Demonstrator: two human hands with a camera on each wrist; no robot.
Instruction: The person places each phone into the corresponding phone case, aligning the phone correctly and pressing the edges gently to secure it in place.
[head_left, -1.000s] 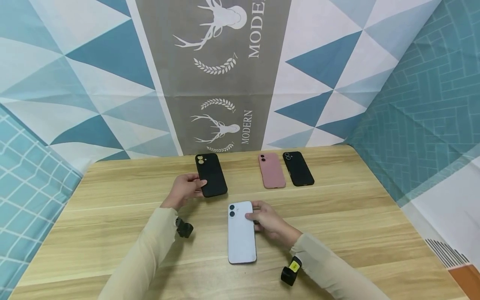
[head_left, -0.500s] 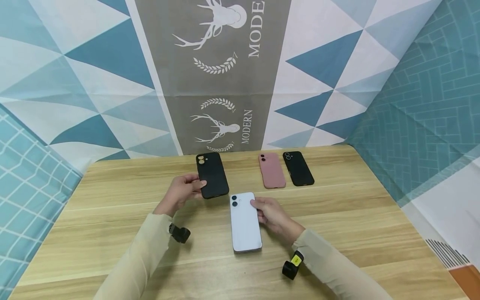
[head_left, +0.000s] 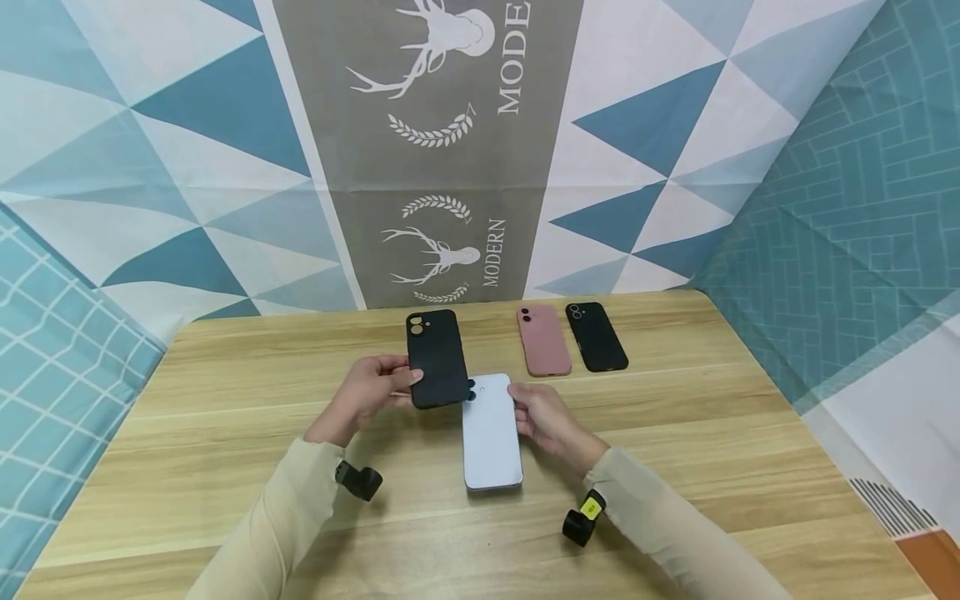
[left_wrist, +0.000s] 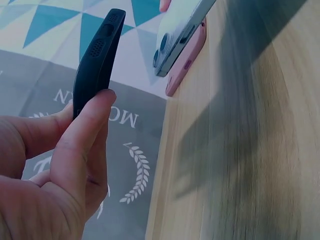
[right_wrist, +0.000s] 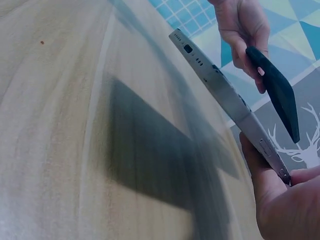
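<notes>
In the head view my left hand (head_left: pixel 369 390) pinches the left long edge of a black phone case (head_left: pixel 437 360), its camera cutout at the upper left. The left wrist view shows that case (left_wrist: pixel 97 60) edge-on between thumb and fingers, raised off the table. My right hand (head_left: pixel 553 423) holds a white smartphone (head_left: pixel 492 437) by its upper right edge, back side up. The case's lower right corner overlaps the phone's camera corner in the head view. Seen from the right wrist, the phone (right_wrist: pixel 230 102) is above the table with its shadow below; the case (right_wrist: pixel 275 92) is beyond it.
On the wooden table (head_left: pixel 225 417), a pink phone case (head_left: pixel 543 340) and a second black phone case (head_left: pixel 597 337) lie side by side near the back edge. A patterned cloth backdrop (head_left: pixel 442 167) rises right behind the table.
The right hand has lifted the white phone and carried it away from the body. The left hand has brought the black case rightward and nearer, so its corner overlaps the phone in view.
</notes>
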